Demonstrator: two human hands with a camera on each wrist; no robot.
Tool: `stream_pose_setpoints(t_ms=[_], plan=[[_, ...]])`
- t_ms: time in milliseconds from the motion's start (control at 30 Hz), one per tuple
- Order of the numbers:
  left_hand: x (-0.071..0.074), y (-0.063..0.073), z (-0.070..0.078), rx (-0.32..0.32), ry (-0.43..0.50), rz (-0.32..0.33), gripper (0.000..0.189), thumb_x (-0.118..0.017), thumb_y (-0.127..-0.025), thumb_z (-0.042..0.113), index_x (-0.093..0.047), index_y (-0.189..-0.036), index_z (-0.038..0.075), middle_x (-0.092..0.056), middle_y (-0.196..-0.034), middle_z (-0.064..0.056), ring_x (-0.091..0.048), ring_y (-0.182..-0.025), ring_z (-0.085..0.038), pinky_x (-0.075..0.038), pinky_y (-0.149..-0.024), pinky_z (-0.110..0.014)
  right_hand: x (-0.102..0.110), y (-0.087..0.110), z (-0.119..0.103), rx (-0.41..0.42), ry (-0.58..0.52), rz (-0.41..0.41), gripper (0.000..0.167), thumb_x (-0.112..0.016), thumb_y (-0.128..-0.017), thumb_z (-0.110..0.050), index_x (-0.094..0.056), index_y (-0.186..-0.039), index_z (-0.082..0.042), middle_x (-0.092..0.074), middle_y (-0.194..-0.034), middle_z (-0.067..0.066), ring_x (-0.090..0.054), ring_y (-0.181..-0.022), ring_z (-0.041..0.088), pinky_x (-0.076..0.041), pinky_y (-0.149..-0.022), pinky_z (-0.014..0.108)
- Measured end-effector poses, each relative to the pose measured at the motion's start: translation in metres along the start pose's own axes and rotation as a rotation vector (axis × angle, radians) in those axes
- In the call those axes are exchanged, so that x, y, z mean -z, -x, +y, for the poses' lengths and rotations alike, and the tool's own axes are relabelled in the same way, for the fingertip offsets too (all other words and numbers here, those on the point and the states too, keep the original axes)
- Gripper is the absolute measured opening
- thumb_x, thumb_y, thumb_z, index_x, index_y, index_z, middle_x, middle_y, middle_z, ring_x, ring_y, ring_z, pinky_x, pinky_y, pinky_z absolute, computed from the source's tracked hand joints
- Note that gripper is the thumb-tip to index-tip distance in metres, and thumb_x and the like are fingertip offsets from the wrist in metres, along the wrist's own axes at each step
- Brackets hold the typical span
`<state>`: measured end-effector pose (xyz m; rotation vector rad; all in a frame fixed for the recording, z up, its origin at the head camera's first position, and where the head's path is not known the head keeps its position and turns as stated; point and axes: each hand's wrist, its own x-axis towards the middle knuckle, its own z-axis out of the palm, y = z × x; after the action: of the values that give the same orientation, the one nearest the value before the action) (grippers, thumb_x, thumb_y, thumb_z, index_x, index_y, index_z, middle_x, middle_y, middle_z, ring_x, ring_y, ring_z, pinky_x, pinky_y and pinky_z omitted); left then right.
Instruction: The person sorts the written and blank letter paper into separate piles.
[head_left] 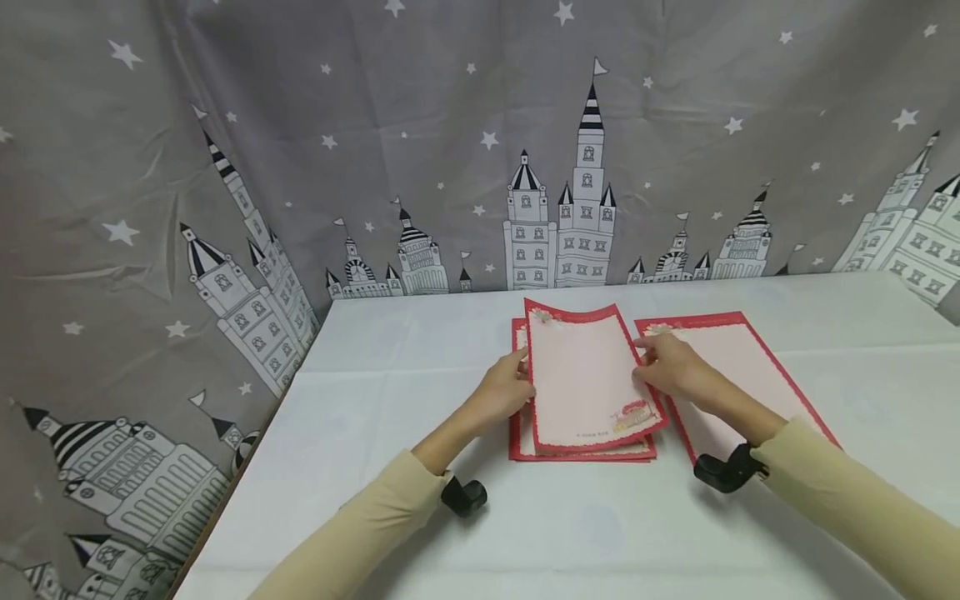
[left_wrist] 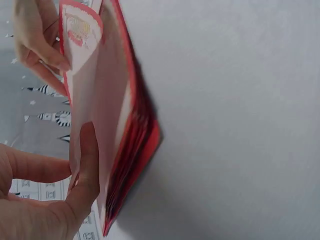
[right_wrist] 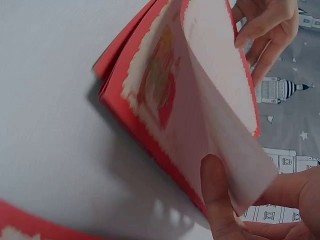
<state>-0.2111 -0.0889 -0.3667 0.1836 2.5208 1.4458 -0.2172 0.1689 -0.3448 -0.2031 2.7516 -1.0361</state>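
Observation:
A sheet of red-bordered stationery paper is held up above a stack of like sheets. My left hand pinches its left edge between thumb and fingers. On the opposite side my right hand pinches the right edge. The sheet bows between the hands, and its underside shows in the right wrist view. In the left wrist view the stack appears as several layered red edges beneath it. A small printed picture marks the sheet's lower right corner.
To the right, partly under my right forearm, lies another red-bordered sheet or pile on the white table. A grey curtain with printed castles and stars hangs behind the table. Both wrists wear black cameras.

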Motion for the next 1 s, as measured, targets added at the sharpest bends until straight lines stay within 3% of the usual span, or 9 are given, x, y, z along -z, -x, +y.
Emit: stream_pose_setpoints(t_ms=[100,200,433,600,833,1000], plan=[[0.008,0.0,0.0,-0.002,0.024,0.017,0.072,-0.05,-0.091,-0.006,-0.031,-0.161,-0.005,-0.052,-0.134,-0.022,-0.055,-0.081,-0.021,-0.05,-0.067,-0.027,-0.004,-0.002,-0.003,0.009,-0.041,-0.002,0.063,-0.063,-0.094,-0.003,-0.04,-0.149,0.017,-0.057,-0.117,0.031,-0.054,-0.09,0.031,-0.047,-0.064,0.03],[0.018,-0.002,0.001,0.013,0.03,0.041,0.072,-0.05,-0.091,-0.005,-0.03,-0.16,-0.006,-0.054,-0.132,-0.023,-0.052,-0.076,-0.018,-0.047,-0.064,-0.025,-0.01,-0.006,-0.009,0.006,-0.087,-0.007,0.065,-0.062,-0.095,-0.003,-0.038,-0.152,0.016,-0.057,-0.12,0.031,-0.056,-0.085,0.028,-0.048,-0.066,0.03],[0.045,0.004,0.004,0.094,0.017,0.063,0.071,-0.053,-0.094,0.0,-0.03,-0.161,-0.006,-0.055,-0.127,-0.023,-0.051,-0.08,-0.02,-0.047,-0.066,-0.027,-0.023,-0.013,-0.028,0.019,-0.126,-0.03,0.068,-0.064,-0.095,-0.004,-0.037,-0.155,0.011,-0.057,-0.126,0.029,-0.055,-0.095,0.029,-0.05,-0.071,0.029],[0.057,0.009,0.005,0.116,0.017,0.071,0.072,-0.052,-0.093,-0.001,-0.029,-0.161,-0.005,-0.054,-0.132,-0.024,-0.052,-0.088,-0.023,-0.047,-0.07,-0.028,-0.029,-0.017,-0.038,0.022,-0.152,-0.047,0.068,-0.063,-0.095,-0.004,-0.036,-0.157,0.009,-0.056,-0.13,0.029,-0.058,-0.09,0.028,-0.05,-0.07,0.028],[0.051,0.01,0.003,0.102,0.042,0.053,0.074,-0.052,-0.092,-0.003,-0.027,-0.162,-0.006,-0.055,-0.132,-0.025,-0.054,-0.089,-0.024,-0.048,-0.069,-0.027,-0.025,-0.014,-0.037,0.016,-0.131,-0.045,0.068,-0.062,-0.096,-0.004,-0.036,-0.157,0.009,-0.055,-0.134,0.031,-0.054,-0.104,0.033,-0.048,-0.07,0.029],[0.035,0.008,0.01,0.082,0.042,-0.003,0.077,-0.056,-0.094,-0.001,-0.023,-0.163,-0.005,-0.055,-0.135,-0.025,-0.055,-0.076,-0.019,-0.049,-0.067,-0.026,-0.015,-0.007,-0.02,0.021,-0.121,-0.03,0.069,-0.062,-0.095,-0.004,-0.034,-0.157,0.01,-0.053,-0.136,0.034,-0.052,-0.11,0.038,-0.05,-0.075,0.034]])
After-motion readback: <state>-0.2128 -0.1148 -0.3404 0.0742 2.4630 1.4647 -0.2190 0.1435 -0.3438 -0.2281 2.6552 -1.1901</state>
